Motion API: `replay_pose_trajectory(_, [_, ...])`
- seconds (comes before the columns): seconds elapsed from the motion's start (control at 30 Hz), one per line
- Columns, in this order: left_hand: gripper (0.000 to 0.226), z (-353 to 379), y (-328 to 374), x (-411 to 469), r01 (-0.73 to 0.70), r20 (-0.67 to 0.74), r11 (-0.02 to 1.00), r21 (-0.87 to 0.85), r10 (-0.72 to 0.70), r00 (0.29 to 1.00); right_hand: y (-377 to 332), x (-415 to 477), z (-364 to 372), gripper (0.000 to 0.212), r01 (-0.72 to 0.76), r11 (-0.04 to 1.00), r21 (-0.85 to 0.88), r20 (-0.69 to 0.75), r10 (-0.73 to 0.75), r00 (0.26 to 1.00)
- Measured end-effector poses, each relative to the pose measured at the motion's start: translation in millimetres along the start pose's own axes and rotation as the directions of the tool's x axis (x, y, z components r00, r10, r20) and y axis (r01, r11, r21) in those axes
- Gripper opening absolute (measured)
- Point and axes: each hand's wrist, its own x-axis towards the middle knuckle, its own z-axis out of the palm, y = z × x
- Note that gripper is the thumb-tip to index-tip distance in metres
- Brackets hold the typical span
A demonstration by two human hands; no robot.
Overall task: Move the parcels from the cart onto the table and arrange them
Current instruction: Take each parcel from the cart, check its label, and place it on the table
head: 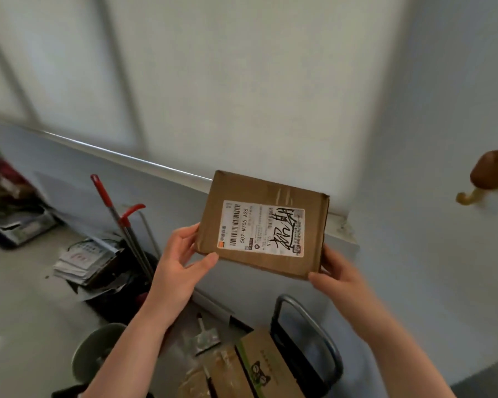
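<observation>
Head view: a flat brown cardboard parcel with a white shipping label [263, 225] is held up in the air against the pale wall [242, 81]. The left hand [181, 254] grips its near left corner, thumb on the labelled face, fingers curled behind; the right hand [337, 271] clamps the near right corner likewise. Below, at the near edge, a green-striped cardboard box [253, 366] lies just beside the cart's grey metal loop handle [308, 311]. Red-handled poles [118, 222] lean at the left

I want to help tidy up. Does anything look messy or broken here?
The held parcel looks whole, just tilted, with black scribble across its label. Left of it, a heap of papers lies untidily beside the red-handled poles.
</observation>
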Motion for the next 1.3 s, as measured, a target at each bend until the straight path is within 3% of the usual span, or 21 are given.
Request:
replay_pose_trajectory(0.2, [0.046,-4.3,24.2,6.6,-0.081,-0.017,0.996,0.044,0.082,0.997,-11.7,-0.3,0.3,0.051,0.037,0.998,0.054,-0.001,-0.037,0.999])
replay_pose_trajectory(0.33, [0.042,10.3,68.4,17.6,-0.270,-0.021,0.924,0.270,0.285,0.958,-9.3,13.5,-7.7,0.050,0.021,0.973,0.231,-0.011,-0.019,1.000])
replay_pose_trajectory(0.37, [0.044,18.5,84.0,20.8,-0.339,-0.017,0.858,0.387,0.374,0.927,-5.5,20.7,-9.6,0.055,-0.014,0.939,0.344,0.017,0.008,1.000])
replay_pose_trajectory(0.47, [0.057,51.9,125.7,28.5,-0.503,0.105,0.474,0.723,0.644,0.758,6.7,42.0,-7.3,0.073,-0.113,0.720,0.685,0.139,0.023,0.990])
replay_pose_trajectory(0.53, [0.054,74.6,141.9,26.1,-0.538,0.186,0.304,0.786,0.714,0.675,13.0,48.7,0.4,0.059,-0.146,0.602,0.785,0.210,-0.037,0.977])
replay_pose_trajectory(0.6, [0.051,90.5,146.8,20.7,-0.555,0.234,0.220,0.802,0.740,0.631,18.4,49.9,7.8,0.039,-0.138,0.556,0.820,0.225,-0.091,0.970])
replay_pose_trajectory(0.73, [0.050,97.1,137.0,19.7,-0.567,0.227,0.232,0.791,0.749,0.623,34.7,47.1,0.1,0.041,-0.030,0.570,0.821,0.116,-0.114,0.987])
replay_pose_trajectory(0.83, [0.052,89.4,133.8,27.6,-0.577,0.186,0.299,0.760,0.751,0.634,24.2,43.0,-10.7,0.045,-0.072,0.651,0.755,0.139,-0.052,0.989])
replay_pose_trajectory(0.97, [0.054,63.6,143.3,44.5,-0.610,0.050,0.538,0.581,0.725,0.687,-18.7,33.7,-28.9,0.091,0.056,0.765,0.642,0.033,-0.100,0.994])
replay_pose_trajectory(1.03, [0.047,48.1,144.4,50.0,-0.578,-0.066,0.725,0.375,0.643,0.763,-50.9,25.2,-31.9,0.084,0.196,0.842,0.503,-0.054,-0.195,0.979])
replay_pose_trajectory(1.1, [0.035,34.4,134.8,52.4,-0.487,-0.158,0.871,0.064,0.491,0.857,-82.3,10.9,-29.7,0.080,0.332,0.893,0.304,-0.084,-0.322,0.943])
replay_pose_trajectory(1.2, [0.028,21.9,96.8,50.7,-0.232,-0.118,0.867,-0.441,0.200,0.973,-116.0,-9.0,-14.7,0.077,0.456,0.889,-0.040,-0.009,-0.456,0.890])
replay_pose_trajectory(1.3, [0.026,20.6,56.0,39.9,0.001,0.003,0.761,-0.648,0.001,1.000,-123.5,-16.2,8.8,0.084,0.388,0.865,-0.317,-0.010,-0.412,0.911])
